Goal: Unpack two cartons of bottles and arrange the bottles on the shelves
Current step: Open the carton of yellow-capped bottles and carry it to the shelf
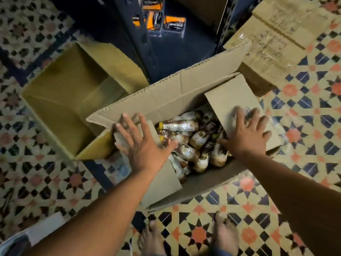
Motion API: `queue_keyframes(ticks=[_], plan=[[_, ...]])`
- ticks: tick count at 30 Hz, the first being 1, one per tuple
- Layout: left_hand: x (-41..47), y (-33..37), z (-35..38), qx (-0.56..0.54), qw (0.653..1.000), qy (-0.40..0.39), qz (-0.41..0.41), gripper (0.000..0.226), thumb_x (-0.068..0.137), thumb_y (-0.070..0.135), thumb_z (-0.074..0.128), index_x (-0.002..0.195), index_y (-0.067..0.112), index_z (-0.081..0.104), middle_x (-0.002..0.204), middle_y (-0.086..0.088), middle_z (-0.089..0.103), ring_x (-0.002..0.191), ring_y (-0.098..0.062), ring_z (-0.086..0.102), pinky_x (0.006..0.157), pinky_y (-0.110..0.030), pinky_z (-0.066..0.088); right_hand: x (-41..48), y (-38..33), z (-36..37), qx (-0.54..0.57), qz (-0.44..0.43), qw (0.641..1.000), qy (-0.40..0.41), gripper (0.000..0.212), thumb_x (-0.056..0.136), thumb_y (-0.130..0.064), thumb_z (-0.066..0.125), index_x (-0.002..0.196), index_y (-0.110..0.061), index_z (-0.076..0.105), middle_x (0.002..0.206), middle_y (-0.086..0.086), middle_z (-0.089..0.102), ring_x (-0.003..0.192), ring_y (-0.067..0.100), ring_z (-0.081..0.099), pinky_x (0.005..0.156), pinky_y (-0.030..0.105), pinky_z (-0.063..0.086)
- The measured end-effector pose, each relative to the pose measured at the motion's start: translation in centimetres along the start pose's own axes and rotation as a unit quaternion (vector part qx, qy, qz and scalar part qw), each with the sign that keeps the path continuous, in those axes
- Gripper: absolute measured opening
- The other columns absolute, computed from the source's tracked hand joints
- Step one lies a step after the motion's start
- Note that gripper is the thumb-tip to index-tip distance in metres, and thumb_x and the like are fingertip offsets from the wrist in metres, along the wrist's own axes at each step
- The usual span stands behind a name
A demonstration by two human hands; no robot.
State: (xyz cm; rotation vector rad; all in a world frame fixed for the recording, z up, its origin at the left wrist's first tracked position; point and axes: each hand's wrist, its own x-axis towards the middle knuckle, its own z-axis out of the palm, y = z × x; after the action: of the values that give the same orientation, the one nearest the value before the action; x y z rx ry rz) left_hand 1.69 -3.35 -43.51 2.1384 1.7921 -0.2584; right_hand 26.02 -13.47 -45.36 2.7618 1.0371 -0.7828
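Note:
An open brown carton lies on the patterned floor, full of several small brown-and-white bottles lying on their sides. My left hand rests flat with spread fingers on the carton's left flap. Spread the same way, my right hand presses on the right flap. Neither hand holds a bottle. To the left sits a second carton, open, with nothing visible inside. The dark blue shelf unit stands behind both cartons.
Orange-and-black packets stand on the shelf. A taped, closed carton lies at the upper right. My bare feet are on the tiled floor just in front of the carton. A white object pokes in at lower left.

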Motion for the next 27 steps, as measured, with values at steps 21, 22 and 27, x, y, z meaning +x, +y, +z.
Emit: queue_keyframes(ticks=[21,22,27], plan=[[-5.2,-2.8,-7.7,0.111,0.993,0.029,0.022,0.086,0.086,-0.003,0.056,0.157,0.029,0.020,0.163,-0.004,-0.027,0.151,-0.040,0.010,0.103,-0.054,0.046,-1.8,6.6,-10.9,-0.182,-0.153,0.968,0.084,0.099,0.094,-0.017,0.061,0.162,-0.034,-0.009,0.162,0.010,-0.037,0.155,0.041,0.003,0.119,0.060,0.028],[-5.5,-3.2,-8.0,0.167,0.985,0.029,0.025,0.082,0.086,-0.005,0.050,0.157,0.024,0.021,0.163,-0.008,-0.028,0.152,-0.041,-0.007,0.115,-0.064,0.025,-1.7,6.9,-10.8,-0.219,-0.144,0.962,0.081,0.091,0.094,-0.021,0.059,0.163,-0.029,0.000,0.158,0.011,-0.044,0.155,0.039,-0.013,0.123,0.061,0.014],[-6.0,-6.0,-6.3,0.315,0.944,-0.096,-0.007,0.063,0.096,0.008,0.035,0.156,0.012,0.017,0.165,-0.025,-0.004,0.150,-0.045,-0.016,0.117,-0.066,-0.012,-1.1,7.2,-9.6,-0.318,-0.112,0.935,0.106,0.078,0.092,-0.039,0.054,0.161,-0.019,0.026,0.161,0.017,-0.036,0.144,0.040,-0.041,0.115,0.061,-0.026]])
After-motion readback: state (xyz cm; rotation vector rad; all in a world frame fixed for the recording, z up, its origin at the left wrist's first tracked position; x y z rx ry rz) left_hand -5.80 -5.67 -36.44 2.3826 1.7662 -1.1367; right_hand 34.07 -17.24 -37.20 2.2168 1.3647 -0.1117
